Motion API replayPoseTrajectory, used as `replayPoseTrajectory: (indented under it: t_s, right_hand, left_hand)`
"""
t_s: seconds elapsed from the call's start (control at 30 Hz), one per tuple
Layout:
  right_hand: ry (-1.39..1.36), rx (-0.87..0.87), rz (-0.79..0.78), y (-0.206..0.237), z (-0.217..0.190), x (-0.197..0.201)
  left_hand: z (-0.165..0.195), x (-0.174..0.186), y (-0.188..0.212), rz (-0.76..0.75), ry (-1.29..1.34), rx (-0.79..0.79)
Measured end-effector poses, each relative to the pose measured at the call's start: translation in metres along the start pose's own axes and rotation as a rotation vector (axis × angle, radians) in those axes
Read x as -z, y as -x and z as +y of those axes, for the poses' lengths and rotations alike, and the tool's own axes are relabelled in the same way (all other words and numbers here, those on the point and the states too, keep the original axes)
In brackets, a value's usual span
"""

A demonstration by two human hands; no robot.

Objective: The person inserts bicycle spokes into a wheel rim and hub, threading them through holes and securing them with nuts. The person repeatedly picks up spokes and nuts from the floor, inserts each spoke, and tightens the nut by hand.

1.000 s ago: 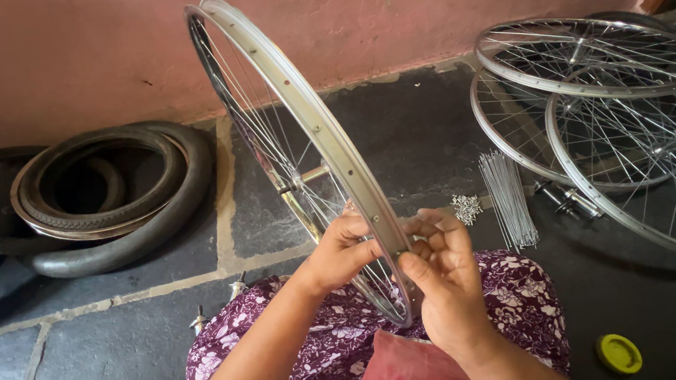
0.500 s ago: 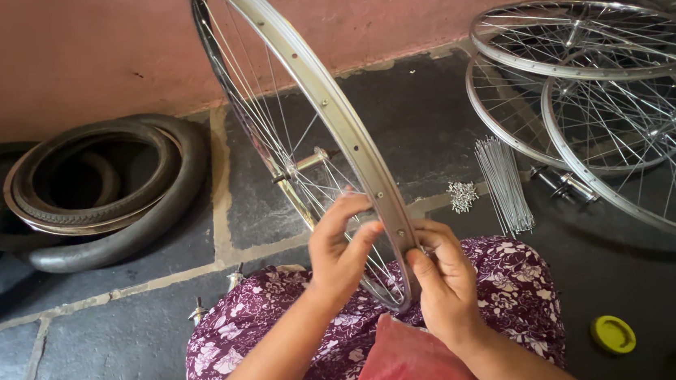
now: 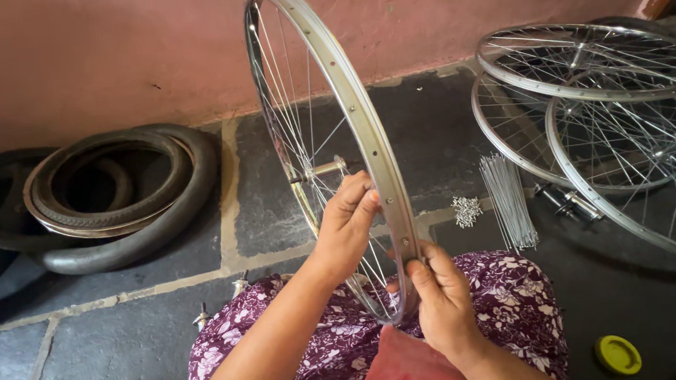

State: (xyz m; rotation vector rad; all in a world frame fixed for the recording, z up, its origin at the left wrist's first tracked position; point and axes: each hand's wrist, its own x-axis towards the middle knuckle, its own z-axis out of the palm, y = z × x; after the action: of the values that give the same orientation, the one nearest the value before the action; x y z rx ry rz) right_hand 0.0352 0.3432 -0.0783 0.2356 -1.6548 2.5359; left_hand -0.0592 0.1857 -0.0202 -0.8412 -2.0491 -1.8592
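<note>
A silver bicycle wheel rim [image 3: 350,99] with thin spokes and a hub stands upright on its edge above my lap, which is covered in purple flowered cloth. My left hand [image 3: 347,223] reaches in from the left side of the rim, fingertips pinched at the rim's inner wall by a spoke end. My right hand [image 3: 439,297] grips the rim lower down on its right side, thumb on the outer face. The rim's bottom rests against my lap near a red cloth [image 3: 407,371].
Black tyres [image 3: 115,203] are stacked on the left by the pink wall. Several spoked wheels [image 3: 601,102] lie at the right. A bundle of loose spokes [image 3: 507,200] and a small pile of nipples [image 3: 466,210] lie on the stone floor. A yellow lid [image 3: 618,353] sits lower right.
My left hand has climbed up the rim and now pinches at its inner wall. My right hand has shifted slightly lower along the rim. The view has drifted a little to the right.
</note>
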Motion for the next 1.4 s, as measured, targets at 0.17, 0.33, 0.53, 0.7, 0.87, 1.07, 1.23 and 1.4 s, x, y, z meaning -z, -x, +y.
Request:
replayPoseTrajectory:
  t_s: [0.17,0.33,0.53,0.7,0.87,1.07,1.23,1.4]
  right_hand:
    - [0.015,0.034,-0.033,0.002,0.004,-0.001]
    - [0.063,0.089,-0.068,0.004,0.005,-0.004]
    - [0.033,0.058,-0.055,0.005,0.005,-0.002]
    - [0.007,0.073,-0.066,0.006,0.008,-0.001]
    - [0.024,0.065,-0.103,0.007,0.012,0.000]
    - [0.048,0.035,-0.120,0.006,0.008,-0.023]
    - [0.379,0.421,-0.493,-0.007,-0.002,-0.062]
    - [0.712,0.529,-0.684,-0.013,0.015,-0.071]
  left_hand:
    - [-0.001,0.009,-0.002,-0.122,0.508,0.202]
    - [-0.008,0.020,0.002,-0.171,0.643,0.131]
    - [-0.010,0.014,0.003,-0.149,0.522,0.208]
    - [-0.008,0.019,0.003,-0.242,0.672,0.207]
    - [-0.009,0.018,0.007,-0.187,0.544,0.165]
    - [0.030,0.016,0.017,0.180,-0.115,-0.006]
    - [0.087,0.038,0.027,0.346,-0.286,-0.164]
    - [0.107,0.074,0.016,0.324,-0.156,0.277]
